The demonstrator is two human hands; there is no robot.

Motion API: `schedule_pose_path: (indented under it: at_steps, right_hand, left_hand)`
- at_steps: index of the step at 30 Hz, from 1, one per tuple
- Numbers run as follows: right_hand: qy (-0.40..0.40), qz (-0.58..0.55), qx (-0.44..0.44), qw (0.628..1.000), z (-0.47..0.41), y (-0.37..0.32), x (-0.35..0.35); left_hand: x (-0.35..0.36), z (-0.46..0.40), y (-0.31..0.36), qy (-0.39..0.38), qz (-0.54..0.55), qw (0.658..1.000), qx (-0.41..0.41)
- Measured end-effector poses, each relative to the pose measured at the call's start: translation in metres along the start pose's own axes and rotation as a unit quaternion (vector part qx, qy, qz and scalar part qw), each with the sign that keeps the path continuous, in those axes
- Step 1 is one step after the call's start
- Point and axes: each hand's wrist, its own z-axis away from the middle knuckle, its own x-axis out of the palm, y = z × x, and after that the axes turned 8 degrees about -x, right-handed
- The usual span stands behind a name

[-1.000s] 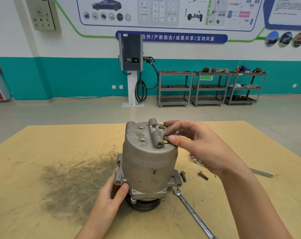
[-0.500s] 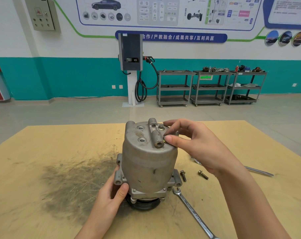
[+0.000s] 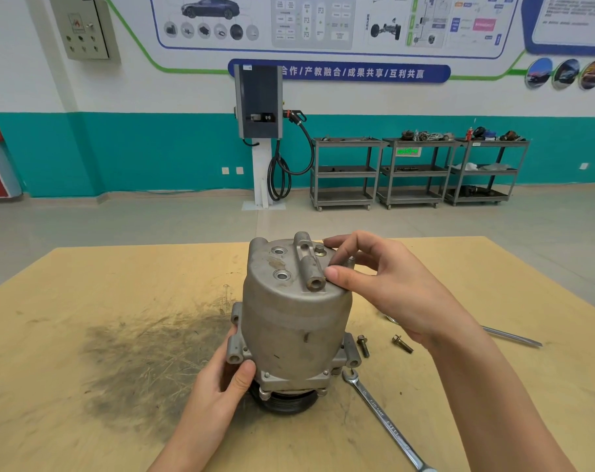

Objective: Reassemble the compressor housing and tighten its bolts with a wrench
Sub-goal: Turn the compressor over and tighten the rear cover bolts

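Both hands are on the compressor housing [image 3: 294, 321], upright mid-worktop [image 3: 85, 420], long axis vertical, pulley down. My left hand [image 3: 221, 383] grips its lower flange; my right hand [image 3: 378, 284] pinches a bolt atop, fingers closer together than a second ago. Two loose bolts [image 3: 363, 345] and a wrench [image 3: 384, 420] lie just right; open room left.

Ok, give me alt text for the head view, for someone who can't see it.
A grey compressor housing stands upright on a wooden table; the left hand holds its lower flange while the right hand pinches a bolt on top. Two loose bolts and a wrench lie to its right.
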Motion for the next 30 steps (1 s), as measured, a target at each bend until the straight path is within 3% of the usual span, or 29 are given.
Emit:
schedule_pose_path:
  at_steps: [30]
  right_hand:
    - [-0.030,-0.013,0.002,0.999,0.0006,-0.0008,-0.0055]
  left_hand:
    - [0.0011,0.0009,0.0033,0.000,-0.001,1.000,0.003]
